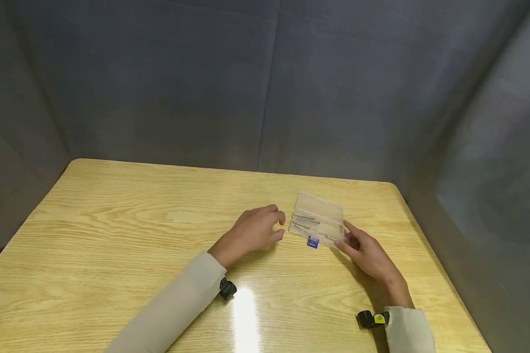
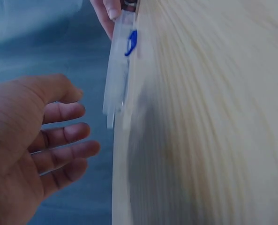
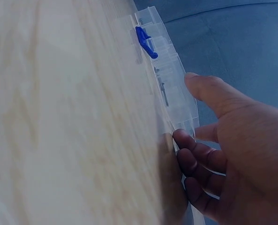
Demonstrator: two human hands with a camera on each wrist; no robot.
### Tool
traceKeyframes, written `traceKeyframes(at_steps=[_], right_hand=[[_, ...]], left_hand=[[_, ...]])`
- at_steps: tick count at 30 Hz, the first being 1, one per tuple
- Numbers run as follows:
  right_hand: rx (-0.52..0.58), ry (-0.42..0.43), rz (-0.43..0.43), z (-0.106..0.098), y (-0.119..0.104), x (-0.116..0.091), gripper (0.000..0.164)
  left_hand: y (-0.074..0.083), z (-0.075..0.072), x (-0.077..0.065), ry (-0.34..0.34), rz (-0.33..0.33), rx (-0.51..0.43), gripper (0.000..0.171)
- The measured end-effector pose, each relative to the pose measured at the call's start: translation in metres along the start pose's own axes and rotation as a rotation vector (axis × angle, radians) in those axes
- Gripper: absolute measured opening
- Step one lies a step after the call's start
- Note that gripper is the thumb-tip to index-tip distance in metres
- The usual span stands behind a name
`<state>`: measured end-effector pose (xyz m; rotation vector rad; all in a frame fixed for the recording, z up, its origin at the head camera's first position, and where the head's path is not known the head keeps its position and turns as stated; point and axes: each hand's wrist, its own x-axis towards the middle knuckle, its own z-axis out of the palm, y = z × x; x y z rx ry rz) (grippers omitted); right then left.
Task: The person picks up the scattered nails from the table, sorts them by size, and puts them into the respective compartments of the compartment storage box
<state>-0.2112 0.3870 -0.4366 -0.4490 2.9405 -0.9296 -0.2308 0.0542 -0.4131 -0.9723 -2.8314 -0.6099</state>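
A clear plastic compartment box (image 1: 317, 226) lies on the table with its lid (image 1: 320, 205) swung back and a blue latch (image 1: 312, 241) on its front side. Several thin metal pieces (image 1: 306, 219) lie inside, too small to identify. My right hand (image 1: 366, 252) holds the box's right end, thumb at the front corner and a finger at the far side. Just off the left end hovers my left hand (image 1: 258, 228), fingers loosely bent with nothing between them. In the left wrist view, a gap shows between the left fingers (image 2: 66, 136) and the box (image 2: 117, 70).
The light wooden table (image 1: 137, 235) ends a short way behind the box. Grey curtains (image 1: 181, 88) hang at the back and sides. A black wrist camera (image 1: 227, 289) sits at the left cuff, and another black camera (image 1: 366, 319) at the right.
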Motion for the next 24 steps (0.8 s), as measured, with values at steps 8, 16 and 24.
traceKeyframes(at_steps=[8, 16, 24], right_hand=[[-0.030, -0.007, -0.005, -0.004, 0.000, 0.002, 0.074], [-0.081, 0.022, -0.016, -0.008, 0.003, -0.001, 0.075], [-0.151, 0.001, 0.028, -0.012, -0.001, -0.014, 0.088]], left_hand=[[-0.025, -0.012, -0.030, 0.023, -0.005, -0.039, 0.025], [-0.042, -0.022, -0.054, 0.074, -0.011, 0.034, 0.017], [-0.055, -0.024, -0.076, 0.135, -0.001, 0.066, 0.015]])
